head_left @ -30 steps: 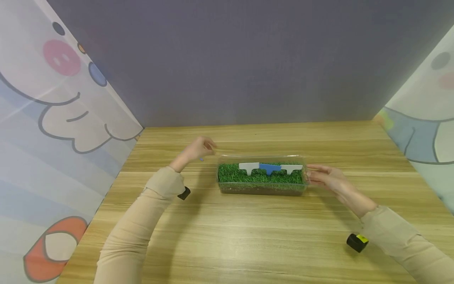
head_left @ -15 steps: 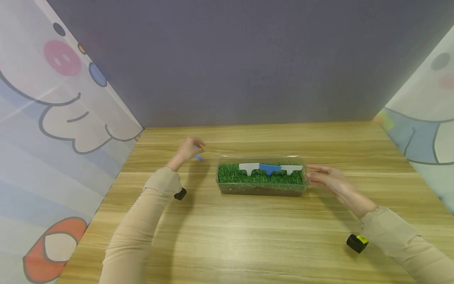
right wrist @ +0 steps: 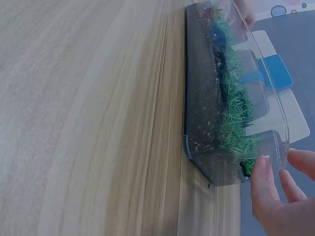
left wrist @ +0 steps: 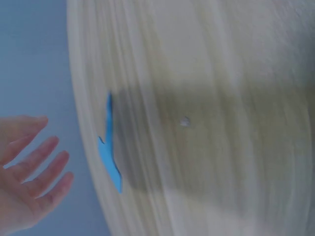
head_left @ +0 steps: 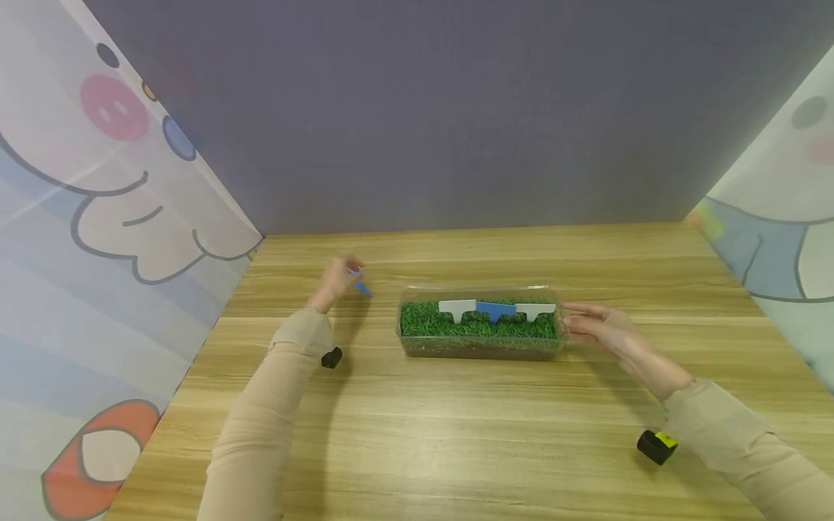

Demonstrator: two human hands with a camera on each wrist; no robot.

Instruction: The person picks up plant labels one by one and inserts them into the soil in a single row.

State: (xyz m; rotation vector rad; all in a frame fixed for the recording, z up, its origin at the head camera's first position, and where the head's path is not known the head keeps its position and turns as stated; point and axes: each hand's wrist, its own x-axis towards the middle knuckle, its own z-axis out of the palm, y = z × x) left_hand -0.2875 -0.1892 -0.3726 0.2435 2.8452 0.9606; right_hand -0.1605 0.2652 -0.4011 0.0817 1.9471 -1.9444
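Note:
On the table lies a blue T-shaped plant label [left wrist: 110, 157], partly covered in the head view by my left hand [head_left: 339, 281]. In the left wrist view this hand [left wrist: 32, 182] is apart from the label, its fingers spread and nothing in them. A clear plastic planter box [head_left: 482, 349] of soil and green grass [head_left: 430, 318] stands to the right. Two white labels [head_left: 458, 306] and one blue label [head_left: 496, 310] stand upright in its grass. My right hand [head_left: 615, 336] touches the box's right end, thumb and fairly straight fingertips near the rim.
The wooden table [head_left: 456, 434] runs back to a grey wall panel [head_left: 456, 130]. Printed cartoon sheets [head_left: 59, 289] close off both sides. Small black wrist-worn devices [head_left: 656, 446] hang below both sleeves.
My left hand has moved left, uncovering more of the blue label on the table. The right hand and the planter box have kept their places.

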